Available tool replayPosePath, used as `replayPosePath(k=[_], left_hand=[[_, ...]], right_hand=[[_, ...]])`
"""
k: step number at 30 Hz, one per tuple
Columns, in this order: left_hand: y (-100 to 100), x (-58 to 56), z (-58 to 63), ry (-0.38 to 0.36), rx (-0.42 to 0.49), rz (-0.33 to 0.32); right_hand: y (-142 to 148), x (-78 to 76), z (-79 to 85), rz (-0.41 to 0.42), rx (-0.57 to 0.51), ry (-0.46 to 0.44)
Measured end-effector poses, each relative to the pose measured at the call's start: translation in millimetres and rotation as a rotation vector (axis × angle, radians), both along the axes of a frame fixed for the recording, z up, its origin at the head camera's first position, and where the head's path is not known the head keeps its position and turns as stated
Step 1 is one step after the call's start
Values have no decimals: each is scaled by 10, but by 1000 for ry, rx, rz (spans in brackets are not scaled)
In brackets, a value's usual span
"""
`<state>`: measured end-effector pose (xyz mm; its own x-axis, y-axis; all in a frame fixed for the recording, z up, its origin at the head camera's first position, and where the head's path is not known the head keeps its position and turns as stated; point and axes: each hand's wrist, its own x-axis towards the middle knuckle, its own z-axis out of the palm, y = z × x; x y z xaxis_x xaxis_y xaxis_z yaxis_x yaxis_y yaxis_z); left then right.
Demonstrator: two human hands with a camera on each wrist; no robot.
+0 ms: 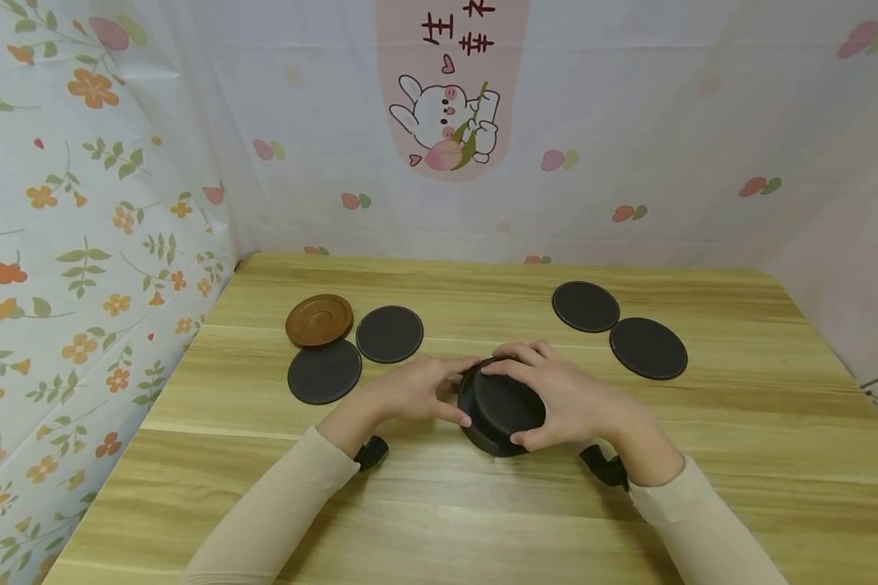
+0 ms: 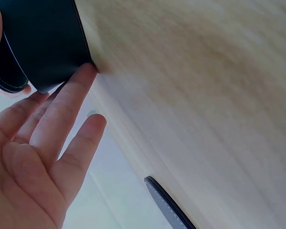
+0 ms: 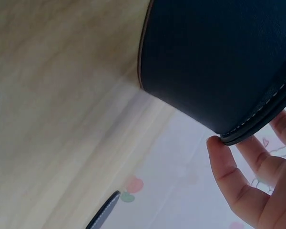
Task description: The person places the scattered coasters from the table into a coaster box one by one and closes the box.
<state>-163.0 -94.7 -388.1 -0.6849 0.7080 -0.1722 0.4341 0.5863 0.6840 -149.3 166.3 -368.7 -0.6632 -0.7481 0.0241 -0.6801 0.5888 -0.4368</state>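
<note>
A round black coaster holder (image 1: 481, 439) with an open top stands on the table. My left hand (image 1: 417, 392) holds its left side, thumb near and fingers on the far side; in the left wrist view the fingertips (image 2: 88, 71) touch the holder's wall (image 2: 47, 43) low down. With thumb and fingers spread, my right hand (image 1: 567, 398) grips a black stitched coaster (image 1: 508, 400) by its edge. That coaster lies over the holder's top, shifted to the right. The right wrist view shows its stitched rim (image 3: 257, 117) at the fingertips. The holder's inside is mostly hidden.
Two black coasters, one (image 1: 325, 372) and another (image 1: 389, 334), lie at the left beside a brown round wooden disc (image 1: 319, 320). Two more, one (image 1: 585, 306) and another (image 1: 648, 348), lie at the back right. A printed cloth (image 1: 293, 106) hangs behind the table (image 1: 439, 520).
</note>
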Motion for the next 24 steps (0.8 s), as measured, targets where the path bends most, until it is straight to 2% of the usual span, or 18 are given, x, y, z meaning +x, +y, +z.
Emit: replayPosePath(k=[9,24], left_hand=[[-13,-12,10,1,6,-5],[-22,-10,-10,-16,32,-13]], right_hand=[[-58,7,-30,-8,12,31],[-131,38,-50,-16,103,51]])
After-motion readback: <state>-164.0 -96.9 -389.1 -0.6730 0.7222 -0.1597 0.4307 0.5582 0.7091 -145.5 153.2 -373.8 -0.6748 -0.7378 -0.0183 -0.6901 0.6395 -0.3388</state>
